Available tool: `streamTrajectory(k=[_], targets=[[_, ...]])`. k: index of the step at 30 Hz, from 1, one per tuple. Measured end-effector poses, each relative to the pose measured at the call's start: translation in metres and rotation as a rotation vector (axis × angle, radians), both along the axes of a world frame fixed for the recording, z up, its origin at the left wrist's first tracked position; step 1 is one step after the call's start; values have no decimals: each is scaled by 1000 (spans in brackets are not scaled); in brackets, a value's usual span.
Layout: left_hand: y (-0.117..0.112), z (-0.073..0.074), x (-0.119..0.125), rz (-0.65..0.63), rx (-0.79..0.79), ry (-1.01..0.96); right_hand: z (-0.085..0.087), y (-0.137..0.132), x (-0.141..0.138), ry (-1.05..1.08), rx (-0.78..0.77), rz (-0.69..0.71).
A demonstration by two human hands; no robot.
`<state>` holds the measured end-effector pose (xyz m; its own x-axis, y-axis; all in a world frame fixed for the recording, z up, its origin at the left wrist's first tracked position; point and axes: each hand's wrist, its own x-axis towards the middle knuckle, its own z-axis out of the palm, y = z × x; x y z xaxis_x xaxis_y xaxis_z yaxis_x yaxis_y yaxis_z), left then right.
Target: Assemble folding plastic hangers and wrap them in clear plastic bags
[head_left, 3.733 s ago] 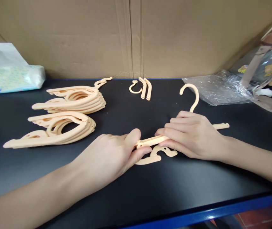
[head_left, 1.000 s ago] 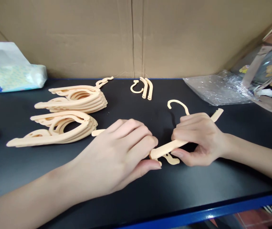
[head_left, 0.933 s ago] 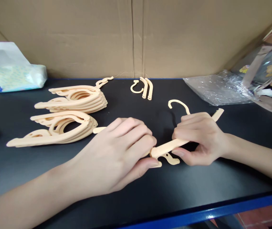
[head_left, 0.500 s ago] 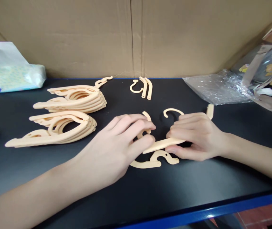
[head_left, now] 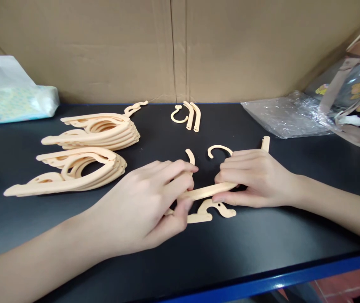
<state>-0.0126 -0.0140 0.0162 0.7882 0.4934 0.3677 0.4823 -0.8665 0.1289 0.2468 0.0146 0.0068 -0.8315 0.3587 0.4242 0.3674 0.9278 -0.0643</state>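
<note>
Left hand [head_left: 145, 200]: pinched one end of the hanger [head_left: 210, 192].
Right hand [head_left: 255, 177]: wrapped around its middle.
Hanger: stretched between the worktop's [head_left: 262, 240] front and back edges.
Loose hook [head_left: 179, 122]: lay near the back edge.

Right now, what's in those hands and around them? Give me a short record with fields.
Left hand: holding left end of cream strip
Right hand: gripping same cream strip
Nearer viewer: curvy cream piece
Left side: two stacks of cream pieces
Far edge: small hook, two curved strips
Right side: clear plastic bag
</note>
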Motion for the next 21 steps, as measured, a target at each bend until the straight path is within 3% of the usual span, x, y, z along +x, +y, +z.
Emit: streamTrajectory(k=[11, 21], targets=[[-2, 3, -1, -18, -114, -89, 3, 8, 3, -10, -17, -84], [-3, 6, 2, -25, -189, -96, -2, 13, 4, 107, -175, -224]])
